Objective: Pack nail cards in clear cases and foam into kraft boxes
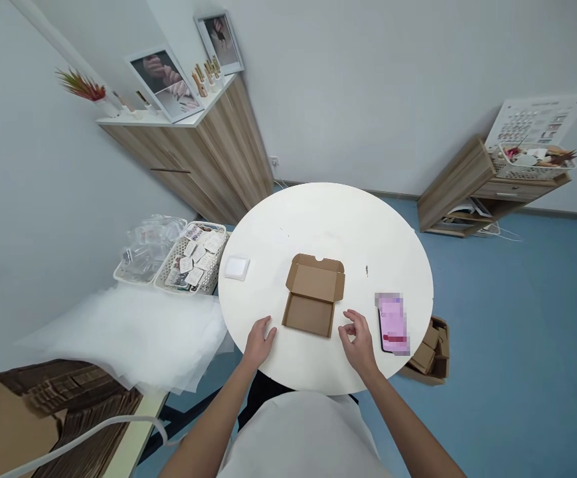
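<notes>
A small brown cardboard box (314, 294) lies open on the round white table (328, 226), its lid flap folded back away from me. My left hand (259, 340) rests flat on the table just left of the box, fingers stretched out and holding nothing. My right hand (357, 340) hovers just right of the box with its fingers loosely curled and apart, nothing in them. A phone (393, 324) lies on the table right of that hand. A small white square pad (237, 268) sits on the table's left side.
Left of the table stand two white baskets (171, 259) with clear bags and small cards, beside white tissue sheets (119, 332) and flat cardboard stacks (54, 411). A carton of boxes (430, 352) sits on the blue floor at right. Wooden cabinets line the walls.
</notes>
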A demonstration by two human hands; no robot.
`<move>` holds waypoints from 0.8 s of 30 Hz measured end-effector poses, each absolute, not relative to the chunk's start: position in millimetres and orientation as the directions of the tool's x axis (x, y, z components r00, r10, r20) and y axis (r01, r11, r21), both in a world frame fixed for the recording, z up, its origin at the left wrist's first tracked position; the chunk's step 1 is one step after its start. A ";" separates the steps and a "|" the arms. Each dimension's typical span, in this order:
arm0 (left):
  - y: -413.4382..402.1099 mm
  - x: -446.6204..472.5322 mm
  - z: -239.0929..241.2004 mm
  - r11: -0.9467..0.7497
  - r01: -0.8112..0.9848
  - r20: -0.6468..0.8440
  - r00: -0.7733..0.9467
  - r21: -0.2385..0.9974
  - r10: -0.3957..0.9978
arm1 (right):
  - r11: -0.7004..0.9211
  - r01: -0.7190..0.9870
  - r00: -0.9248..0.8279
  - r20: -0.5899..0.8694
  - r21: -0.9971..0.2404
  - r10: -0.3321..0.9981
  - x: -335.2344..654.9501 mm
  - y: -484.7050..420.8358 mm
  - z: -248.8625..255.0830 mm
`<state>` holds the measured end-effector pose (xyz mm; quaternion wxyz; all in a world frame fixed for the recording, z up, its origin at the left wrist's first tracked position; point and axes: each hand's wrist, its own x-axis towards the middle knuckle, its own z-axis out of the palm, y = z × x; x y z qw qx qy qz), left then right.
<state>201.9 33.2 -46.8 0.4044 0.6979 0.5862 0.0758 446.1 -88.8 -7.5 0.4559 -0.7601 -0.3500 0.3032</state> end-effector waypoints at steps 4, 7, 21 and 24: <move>54.9 198.1 -39.8 -0.001 0.767 -0.330 0.277 0.642 0.902 | -0.267 0.341 0.513 -0.060 -0.902 0.856 442.2 -70.4 8.5; 79.9 190.9 -33.8 -0.013 0.781 -0.275 0.235 0.625 0.932 | -0.235 0.382 0.458 -0.038 -0.894 0.888 428.8 -58.1 12.3; 227.6 137.8 -44.1 0.067 0.771 -0.252 0.124 0.634 0.960 | -0.522 0.175 0.281 -0.466 -0.835 0.839 282.2 87.5 -21.9; 247.4 133.3 -53.5 0.087 0.740 -0.341 0.198 0.667 0.919 | -0.596 0.075 0.350 -0.538 -0.800 0.767 266.3 127.2 -38.8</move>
